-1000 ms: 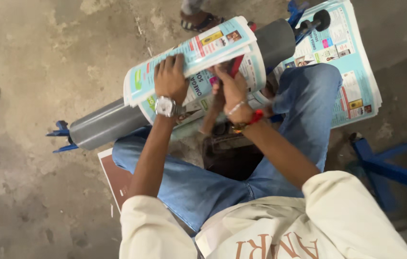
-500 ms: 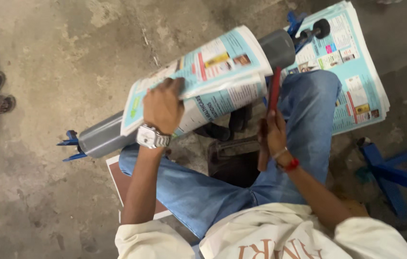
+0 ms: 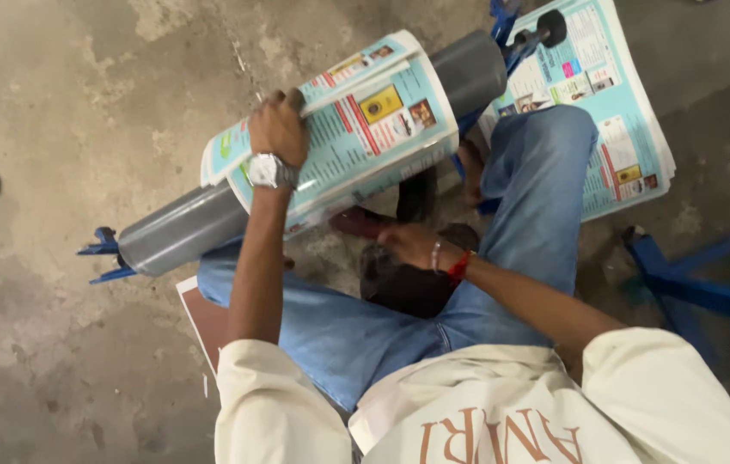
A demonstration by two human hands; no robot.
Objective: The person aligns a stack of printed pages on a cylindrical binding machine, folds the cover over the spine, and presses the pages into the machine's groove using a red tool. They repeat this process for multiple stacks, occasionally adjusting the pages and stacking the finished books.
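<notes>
Concrete floor (image 3: 64, 103), stained and cracked, is being used as the work surface. Grey pipe (image 3: 184, 230) is lying across blue jeans (image 3: 330, 318) from 8 to 2 o'clock. Printed sheet (image 3: 373, 129) is being wrapped around it and clamped by left hand (image 3: 279, 129), fingers curled tight. Right hand (image 3: 412, 245), at 6 o'clock of the sheet, is being closed around a dark red tool (image 3: 356, 223). Stack of printed sheets (image 3: 614, 129) is lying at 3 o'clock.

The light was soft and even, like daylight from above. The concrete floor (image 3: 81, 103) looked pale and a bit washed out. A dark shadow sat between the knees, under the right hand (image 3: 408, 245). That hand looked blurry. The printed sheet (image 3: 365, 129) looked quite sharp. The edges bent slightly.
</notes>
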